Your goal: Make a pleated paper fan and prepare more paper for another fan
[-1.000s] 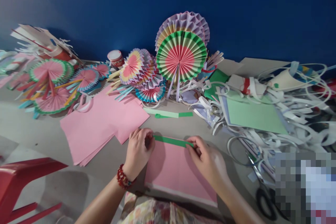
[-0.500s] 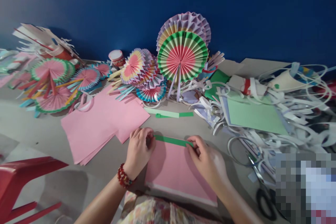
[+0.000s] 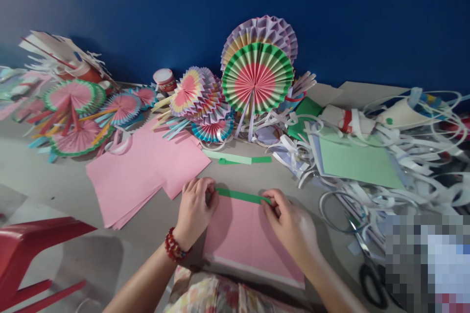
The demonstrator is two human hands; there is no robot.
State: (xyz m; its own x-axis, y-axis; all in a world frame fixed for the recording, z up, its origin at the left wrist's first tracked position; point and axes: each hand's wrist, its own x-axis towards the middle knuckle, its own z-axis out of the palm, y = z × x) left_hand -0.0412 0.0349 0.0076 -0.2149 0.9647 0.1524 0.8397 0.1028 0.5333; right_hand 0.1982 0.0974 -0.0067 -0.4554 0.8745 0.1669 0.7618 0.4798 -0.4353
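A pink paper sheet (image 3: 249,242) lies flat in front of me, with a pale strip along its near edge. Along its far edge runs a dark green paper strip (image 3: 240,196). My left hand (image 3: 194,212) is closed, its fingers pinching the strip's left end at the sheet's corner. At the other end, my right hand (image 3: 292,225) pinches the strip between thumb and fingers. Beyond the sheet lie a pale green strip (image 3: 231,157) and a short dark green piece (image 3: 261,160).
Left of the sheet is a pink paper stack (image 3: 128,181). Pleated paper fans (image 3: 257,80) stand along the blue wall. Pale green sheets (image 3: 362,159), curled white strips (image 3: 436,190) and scissors (image 3: 372,281) lie at right. A red plastic chair (image 3: 33,239) is at left.
The camera view has shifted very slightly. Both hands keep the same pinch on the green strip, which stays along the sheet's far edge.
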